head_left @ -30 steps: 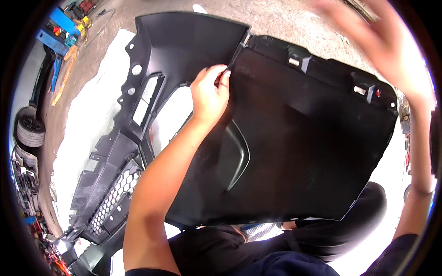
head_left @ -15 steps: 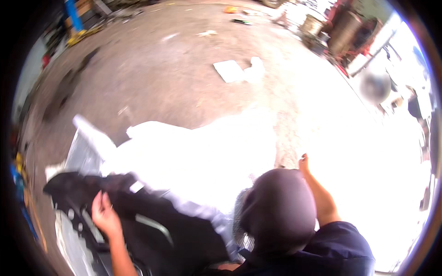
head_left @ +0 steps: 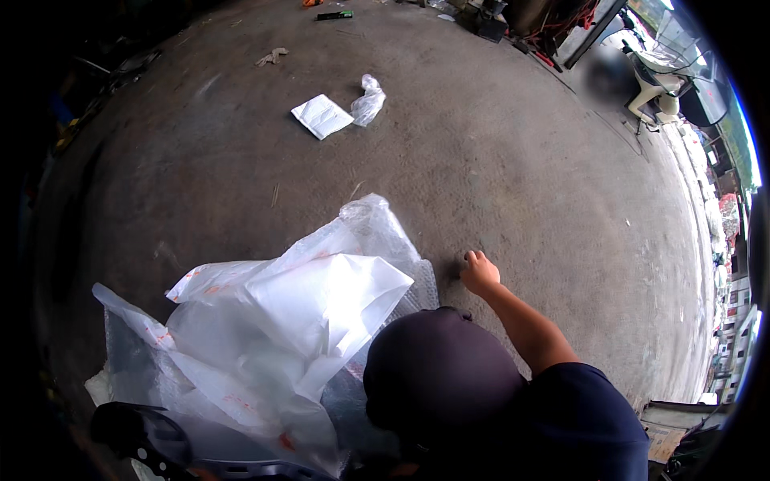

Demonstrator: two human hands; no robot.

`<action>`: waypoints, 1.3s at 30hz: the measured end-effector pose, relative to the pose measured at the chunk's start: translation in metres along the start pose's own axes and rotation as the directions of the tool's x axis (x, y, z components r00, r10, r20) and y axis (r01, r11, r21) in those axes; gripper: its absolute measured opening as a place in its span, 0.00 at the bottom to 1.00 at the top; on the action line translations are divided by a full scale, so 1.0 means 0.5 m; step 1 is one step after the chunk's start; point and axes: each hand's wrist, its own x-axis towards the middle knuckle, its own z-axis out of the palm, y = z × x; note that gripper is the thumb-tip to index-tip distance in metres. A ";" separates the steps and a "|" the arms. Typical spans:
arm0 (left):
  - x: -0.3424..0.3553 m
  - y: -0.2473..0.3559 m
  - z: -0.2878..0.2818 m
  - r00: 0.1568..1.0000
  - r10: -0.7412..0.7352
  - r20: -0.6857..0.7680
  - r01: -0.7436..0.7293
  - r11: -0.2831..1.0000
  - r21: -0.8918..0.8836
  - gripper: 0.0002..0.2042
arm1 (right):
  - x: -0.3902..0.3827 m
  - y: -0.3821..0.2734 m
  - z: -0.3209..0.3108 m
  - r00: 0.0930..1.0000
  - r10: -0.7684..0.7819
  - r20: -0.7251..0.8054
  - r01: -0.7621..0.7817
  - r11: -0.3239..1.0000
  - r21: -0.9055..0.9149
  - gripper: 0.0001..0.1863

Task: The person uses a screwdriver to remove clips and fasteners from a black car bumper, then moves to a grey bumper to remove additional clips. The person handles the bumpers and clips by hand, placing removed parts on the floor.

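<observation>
The white sheet is the reference landmark. The right hand is located right of the sheet, above the concrete floor in the view — fingers curled close together. Whether they grip anything, or touch the floor, cannot be told. The left hand cannot be made out; the state of its fingers cannot be told. The black panel is at the near-left border of the sheet, with only part of it visible. Bubble wrap extends past the sheet's far edge. Beyond the sheet, a white packet lies flat on the floor — a crumpled clear wrapper is just beside it.
</observation>
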 end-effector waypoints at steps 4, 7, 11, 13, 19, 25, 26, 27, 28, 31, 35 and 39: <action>-0.020 0.017 -0.059 1.000 -0.010 -0.008 0.011 0.995 0.095 0.14 | -0.031 -0.045 0.034 0.977 -0.199 0.075 0.205 0.975 -0.084 0.23; -0.020 0.096 -0.014 0.999 0.043 0.010 -0.044 0.990 0.131 0.12 | 0.014 0.037 0.085 0.985 -0.148 0.092 0.147 0.989 0.017 0.14; 0.022 0.139 0.033 0.979 0.204 0.005 -0.204 0.978 0.051 0.10 | 0.105 0.197 0.235 0.916 -0.374 -0.146 0.393 0.909 0.138 0.11; -0.003 0.144 -0.030 0.956 0.292 -0.033 -0.286 0.951 0.120 0.09 | 0.078 0.079 0.150 0.877 -0.349 -0.331 0.441 0.857 0.266 0.09; -0.012 0.154 -0.030 0.958 0.281 -0.055 -0.283 0.957 -0.058 0.10 | 0.061 -0.278 -0.428 0.633 -0.261 -0.729 0.743 0.471 0.476 0.08; -0.019 0.161 0.006 0.946 0.318 -0.056 -0.322 0.917 -0.234 0.18 | -0.509 -0.779 -0.820 -0.444 -0.836 -0.323 0.894 -0.388 -0.226 0.04; -0.047 0.123 -0.036 0.966 0.251 -0.067 -0.258 0.955 -0.145 0.20 | -0.543 -0.892 -0.767 -0.713 -0.688 -0.138 0.701 -0.707 -0.097 0.04; -0.049 0.117 -0.033 0.977 0.206 -0.056 -0.213 0.956 -0.200 0.22 | -0.623 -0.956 -0.740 -0.811 -0.583 0.043 0.582 -0.812 -0.037 0.04; -0.050 0.122 -0.029 0.977 0.197 -0.084 -0.212 0.948 -0.239 0.22 | -0.674 -0.987 -0.688 -0.868 -0.497 0.011 0.496 -0.868 -0.031 0.04; -0.050 0.119 -0.007 0.974 0.187 -0.131 -0.219 0.925 -0.309 0.20 | -0.730 -1.082 -0.544 -0.821 -0.441 0.363 0.432 -0.895 -0.110 0.07; -0.057 0.098 0.020 0.955 0.212 -0.207 -0.265 0.925 -0.273 0.17 | -0.690 -1.184 -0.386 -0.817 -0.365 0.446 0.259 -0.924 -0.282 0.07; -0.066 0.091 -0.001 0.952 0.242 -0.185 -0.280 0.934 -0.221 0.17 | -0.684 -1.219 -0.331 -0.799 -0.400 0.449 0.244 -0.898 -0.366 0.07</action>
